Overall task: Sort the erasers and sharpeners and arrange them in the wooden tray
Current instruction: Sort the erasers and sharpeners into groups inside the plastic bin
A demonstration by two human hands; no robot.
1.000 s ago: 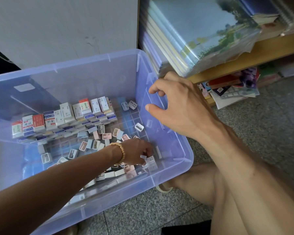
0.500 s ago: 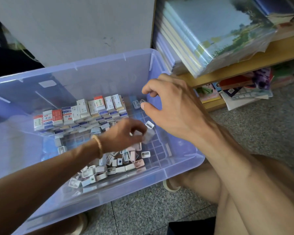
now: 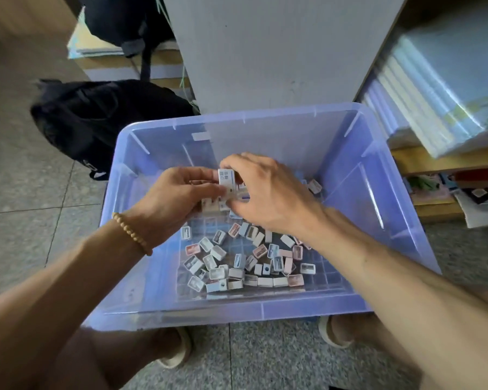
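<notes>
Both hands meet over the far middle of the purple plastic bin (image 3: 378, 198). The left hand (image 3: 178, 198) and the right hand (image 3: 271, 192) each have a narrow grip, fingers curled round a small stack of boxed erasers (image 3: 228, 181) held between them. More erasers sit under the hands, mostly hidden, so I cannot count them. The stack could slip apart and fall, because the little boxes are smooth and many are pinched at once. A falling box could mix into the sharpeners (image 3: 245, 263) again. There are about forty loose sharpeners on the bin floor, too jumbled to count exactly. One bin, two hands. No wooden tray shows.
</notes>
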